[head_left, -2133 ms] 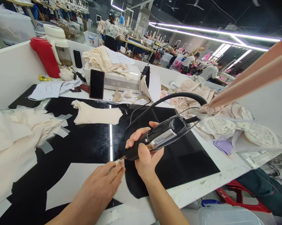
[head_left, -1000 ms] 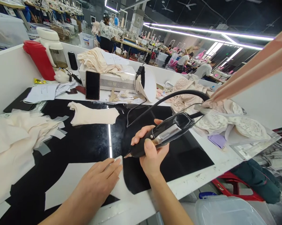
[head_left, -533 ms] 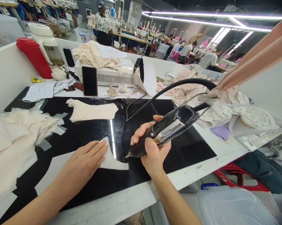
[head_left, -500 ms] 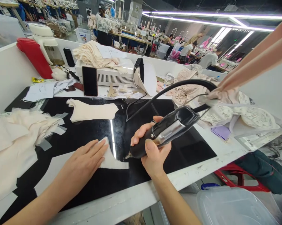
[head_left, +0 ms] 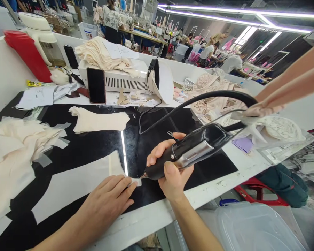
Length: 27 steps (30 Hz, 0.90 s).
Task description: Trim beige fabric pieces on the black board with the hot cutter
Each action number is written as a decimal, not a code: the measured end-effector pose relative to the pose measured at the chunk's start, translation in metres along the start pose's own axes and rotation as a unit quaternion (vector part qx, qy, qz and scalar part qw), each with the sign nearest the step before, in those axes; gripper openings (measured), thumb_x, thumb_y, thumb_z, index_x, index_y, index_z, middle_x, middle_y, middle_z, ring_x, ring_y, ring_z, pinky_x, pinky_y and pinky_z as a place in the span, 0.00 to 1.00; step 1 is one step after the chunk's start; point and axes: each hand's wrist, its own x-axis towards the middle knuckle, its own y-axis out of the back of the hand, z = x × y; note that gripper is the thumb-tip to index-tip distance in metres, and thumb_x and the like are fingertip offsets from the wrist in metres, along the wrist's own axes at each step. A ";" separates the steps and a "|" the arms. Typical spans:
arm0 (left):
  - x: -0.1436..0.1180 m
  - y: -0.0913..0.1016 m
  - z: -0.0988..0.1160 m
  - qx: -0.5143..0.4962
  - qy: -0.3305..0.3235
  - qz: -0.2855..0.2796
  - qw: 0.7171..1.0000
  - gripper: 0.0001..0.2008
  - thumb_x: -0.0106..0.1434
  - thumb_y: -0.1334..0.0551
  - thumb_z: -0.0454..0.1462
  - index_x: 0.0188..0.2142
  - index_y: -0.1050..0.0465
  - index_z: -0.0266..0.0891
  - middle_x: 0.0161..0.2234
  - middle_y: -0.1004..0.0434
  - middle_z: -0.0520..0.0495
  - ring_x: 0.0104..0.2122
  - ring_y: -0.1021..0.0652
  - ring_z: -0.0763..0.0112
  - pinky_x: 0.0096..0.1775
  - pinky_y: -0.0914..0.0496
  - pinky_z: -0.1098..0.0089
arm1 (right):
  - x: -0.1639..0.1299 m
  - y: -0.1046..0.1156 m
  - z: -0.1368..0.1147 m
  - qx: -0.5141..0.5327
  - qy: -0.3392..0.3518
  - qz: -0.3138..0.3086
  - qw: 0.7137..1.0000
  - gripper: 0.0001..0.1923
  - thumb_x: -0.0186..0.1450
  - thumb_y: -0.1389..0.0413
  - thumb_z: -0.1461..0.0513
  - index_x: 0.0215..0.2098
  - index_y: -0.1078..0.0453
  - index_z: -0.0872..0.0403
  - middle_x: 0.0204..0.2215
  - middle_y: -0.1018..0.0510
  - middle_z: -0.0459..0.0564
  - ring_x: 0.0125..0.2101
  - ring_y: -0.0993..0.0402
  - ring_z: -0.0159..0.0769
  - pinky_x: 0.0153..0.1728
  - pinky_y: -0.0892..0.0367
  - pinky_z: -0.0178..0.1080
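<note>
A long white fabric piece [head_left: 76, 183] lies on the black table surface. My left hand [head_left: 108, 198] rests flat over its narrow right end, fingers stretched out. Wrapped in my right hand [head_left: 174, 179] is a black handheld tool [head_left: 201, 143] with a metal lever, a black cable and a narrow metal tip. That tip meets or nearly meets the fabric's end, just beyond my left fingertips. Pointed metal tips [head_left: 170, 134], perhaps tweezers, poke out beside my right fingers; I cannot tell whether they are held. A cream fabric piece [head_left: 99, 120] lies farther back.
Cream fabric pieces [head_left: 13, 157] are heaped at left. Behind stand a phone [head_left: 96, 85], a white box [head_left: 125, 83], a visor [head_left: 159, 82] and a red bottle [head_left: 29, 55]. A peach fabric strip [head_left: 290, 80] ties up the tool's cable end. Lace cups [head_left: 282, 129] lie right.
My left hand has slid right and toward me, from the fabric's upper part to its narrow end, uncovering more of the piece. The tool stays in my right hand. The view has shifted slightly.
</note>
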 end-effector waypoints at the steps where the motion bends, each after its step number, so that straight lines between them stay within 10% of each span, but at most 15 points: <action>1: 0.000 0.000 0.000 0.002 0.002 -0.003 1.000 0.19 0.80 0.52 0.39 0.56 0.26 0.34 0.48 0.21 0.43 0.47 0.23 0.59 0.49 0.30 0.59 | 0.000 0.000 0.000 -0.004 0.000 0.000 1.000 0.26 0.67 0.34 0.54 0.59 0.38 0.43 0.34 0.26 0.42 0.25 0.27 0.32 0.24 0.27 0.39; 27: 0.000 0.003 -0.001 -0.023 0.020 0.021 0.999 0.20 0.81 0.55 0.37 0.53 0.24 0.38 0.48 0.20 0.48 0.47 0.25 0.62 0.51 0.35 0.61 | -0.005 0.002 -0.004 0.027 0.001 -0.008 1.000 0.24 0.67 0.34 0.58 0.58 0.34 0.44 0.35 0.25 0.42 0.27 0.27 0.30 0.27 0.27 0.36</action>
